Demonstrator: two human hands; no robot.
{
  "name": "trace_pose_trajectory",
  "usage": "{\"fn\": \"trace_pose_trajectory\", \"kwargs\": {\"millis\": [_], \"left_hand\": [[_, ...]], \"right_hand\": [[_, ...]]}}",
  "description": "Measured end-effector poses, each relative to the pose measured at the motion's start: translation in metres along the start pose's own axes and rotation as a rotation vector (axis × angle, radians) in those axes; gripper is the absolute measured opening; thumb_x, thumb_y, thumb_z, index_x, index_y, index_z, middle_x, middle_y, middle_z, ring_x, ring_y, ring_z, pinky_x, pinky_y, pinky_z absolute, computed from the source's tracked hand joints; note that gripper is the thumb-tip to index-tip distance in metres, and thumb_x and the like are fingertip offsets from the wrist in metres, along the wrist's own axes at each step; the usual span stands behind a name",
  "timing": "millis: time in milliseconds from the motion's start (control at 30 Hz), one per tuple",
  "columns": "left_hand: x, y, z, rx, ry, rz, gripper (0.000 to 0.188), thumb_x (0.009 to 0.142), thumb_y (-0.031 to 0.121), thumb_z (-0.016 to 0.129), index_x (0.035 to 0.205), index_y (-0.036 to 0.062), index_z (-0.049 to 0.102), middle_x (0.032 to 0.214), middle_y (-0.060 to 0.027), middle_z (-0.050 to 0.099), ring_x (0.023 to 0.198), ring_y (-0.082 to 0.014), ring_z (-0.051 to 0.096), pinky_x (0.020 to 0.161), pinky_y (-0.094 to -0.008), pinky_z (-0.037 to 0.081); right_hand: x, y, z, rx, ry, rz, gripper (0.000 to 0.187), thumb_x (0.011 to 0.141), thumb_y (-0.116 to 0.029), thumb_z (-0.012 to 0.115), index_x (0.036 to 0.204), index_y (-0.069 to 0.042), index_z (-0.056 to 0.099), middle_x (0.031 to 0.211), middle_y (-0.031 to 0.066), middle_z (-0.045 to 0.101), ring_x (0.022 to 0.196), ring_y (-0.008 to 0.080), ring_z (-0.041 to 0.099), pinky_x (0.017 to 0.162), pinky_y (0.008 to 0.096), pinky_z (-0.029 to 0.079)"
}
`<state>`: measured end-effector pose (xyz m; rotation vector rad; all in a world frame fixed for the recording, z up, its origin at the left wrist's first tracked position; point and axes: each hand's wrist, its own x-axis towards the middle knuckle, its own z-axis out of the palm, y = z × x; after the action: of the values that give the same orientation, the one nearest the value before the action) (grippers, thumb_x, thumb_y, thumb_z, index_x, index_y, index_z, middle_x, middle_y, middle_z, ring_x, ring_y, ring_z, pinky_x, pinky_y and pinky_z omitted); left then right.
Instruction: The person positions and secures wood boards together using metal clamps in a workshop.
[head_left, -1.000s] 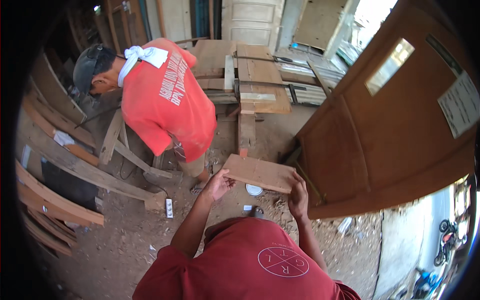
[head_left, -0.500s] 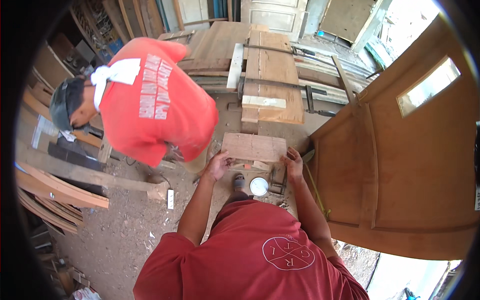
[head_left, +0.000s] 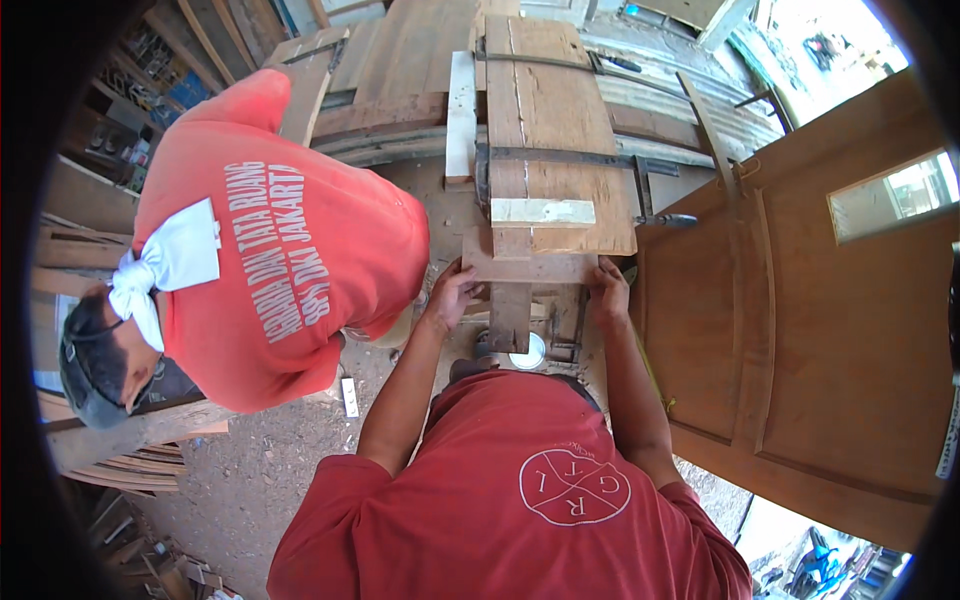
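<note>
Both hands grip a short flat wooden board point(head_left: 560, 268) by its opposite ends. My left hand point(head_left: 456, 296) is closed on the left end, and my right hand point(head_left: 611, 290) on the right end. The board lies across a narrow strip of wood point(head_left: 510, 318) that sticks out towards me from beneath a wide panel point(head_left: 560, 110). Its far edge is close to the panel's near end; whether they touch I cannot tell. Two dark bar clamps point(head_left: 570, 157) cross the panel. A pale wood block point(head_left: 543, 212) rests on it near this end.
A person in a red shirt point(head_left: 275, 240) bends over at my left. On the right leans a large brown wooden door point(head_left: 700, 330) with a window opening. A white round container point(head_left: 527, 350) and a white power strip point(head_left: 349, 397) are on the floor. Stacked timber point(head_left: 130, 468) lies at the left.
The short board has moved forward, from the near side of the panel to its near end, over the narrow strip. The other person has shifted left and nearer.
</note>
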<state>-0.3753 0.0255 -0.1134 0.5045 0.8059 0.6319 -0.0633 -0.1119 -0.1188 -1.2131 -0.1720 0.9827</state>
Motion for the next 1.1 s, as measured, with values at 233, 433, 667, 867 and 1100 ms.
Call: {"fn": "trace_pose_trajectory", "kwargs": {"millis": [233,433,667,867,1100], "left_hand": [[0.032,0.011,0.004,-0.165,-0.027,0.017,0.034,0.093,0.010,0.065,0.125,0.0171,0.058,0.108,0.0028,0.063,0.105,-0.0163,0.061,0.094,-0.0395,0.048],[0.050,0.015,0.007,-0.182,-0.044,0.059,0.034,0.091,0.011,0.067,0.122,0.0184,0.056,0.106,0.0027,0.063,0.103,-0.0182,0.062,0.092,-0.0392,0.048],[0.048,0.018,0.007,-0.141,-0.013,0.047,0.022,0.093,0.012,0.067,0.112,0.0205,0.059,0.102,0.0043,0.065,0.099,-0.0175,0.063,0.092,-0.0382,0.048],[0.049,0.033,0.017,-0.116,-0.010,0.006,0.036,0.090,0.026,0.066,0.123,0.0160,0.057,0.113,-0.0001,0.062,0.101,-0.0207,0.063,0.089,-0.0380,0.050],[0.070,0.024,0.006,0.065,0.067,-0.018,0.037,0.090,0.030,0.065,0.122,0.0125,0.058,0.118,-0.0050,0.063,0.104,-0.0223,0.060,0.092,-0.0382,0.047]], "right_hand": [[0.025,-0.002,0.007,0.571,-0.091,0.069,0.052,0.085,-0.029,0.061,0.131,-0.007,0.063,0.131,0.0124,0.064,0.122,0.0297,0.058,0.111,0.0469,0.043],[0.022,-0.029,0.047,0.720,-0.024,0.096,0.065,0.083,-0.038,0.066,0.143,-0.014,0.054,0.146,0.0123,0.054,0.134,0.0336,0.049,0.118,0.0541,0.034],[0.026,-0.027,0.058,0.571,0.003,0.024,0.077,0.087,-0.045,0.077,0.149,-0.010,0.047,0.150,0.0115,0.050,0.138,0.0301,0.047,0.117,0.0487,0.037],[0.027,-0.024,0.059,0.521,0.038,0.079,0.076,0.086,-0.036,0.078,0.149,-0.010,0.045,0.146,0.0099,0.052,0.134,0.0278,0.050,0.116,0.0457,0.038],[0.038,-0.024,0.048,0.587,0.002,0.065,0.068,0.090,-0.031,0.073,0.149,-0.009,0.047,0.148,0.0097,0.054,0.138,0.0289,0.049,0.116,0.0476,0.038]]}}
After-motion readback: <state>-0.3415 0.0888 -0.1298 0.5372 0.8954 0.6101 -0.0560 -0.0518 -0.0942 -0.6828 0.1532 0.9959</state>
